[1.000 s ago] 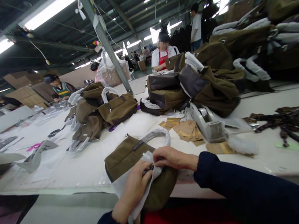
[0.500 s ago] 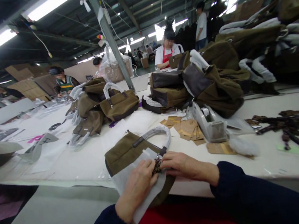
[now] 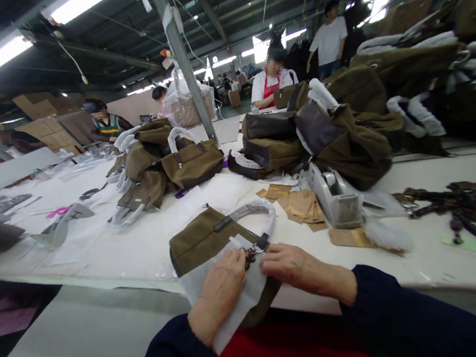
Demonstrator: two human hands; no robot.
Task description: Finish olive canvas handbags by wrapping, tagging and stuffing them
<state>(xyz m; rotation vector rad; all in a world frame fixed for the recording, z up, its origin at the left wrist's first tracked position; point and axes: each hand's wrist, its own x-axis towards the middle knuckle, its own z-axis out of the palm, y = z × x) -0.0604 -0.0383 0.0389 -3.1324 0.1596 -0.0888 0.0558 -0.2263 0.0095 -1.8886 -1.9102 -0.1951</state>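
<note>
An olive handbag (image 3: 196,241) with dark trim lies tilted at the table's front edge, close to my body. Its handle (image 3: 264,205) is wrapped in clear or white film. White tissue paper (image 3: 236,316) covers the bag's near side. A small dark patterned charm (image 3: 249,256) lies on the paper by the handle's metal ring. My left hand (image 3: 224,282) rests on the paper, its fingertips closed on the charm. Just right of the charm, my right hand (image 3: 293,267) has its fingers pinched together below the handle's base; what lies between them is hidden.
Brown cards (image 3: 300,205) and a grey tape dispenser (image 3: 337,199) are beyond my right hand. Dark patterned charms (image 3: 470,209) lie in a heap at right. Piled olive bags (image 3: 193,164) stand at the back, beside a metal post (image 3: 185,61). Co-workers (image 3: 270,81) are across the table.
My right hand has drawn slightly back from the charm, leaving more of it and the metal ring showing. My left hand stays at the charm. The view has shifted a little.
</note>
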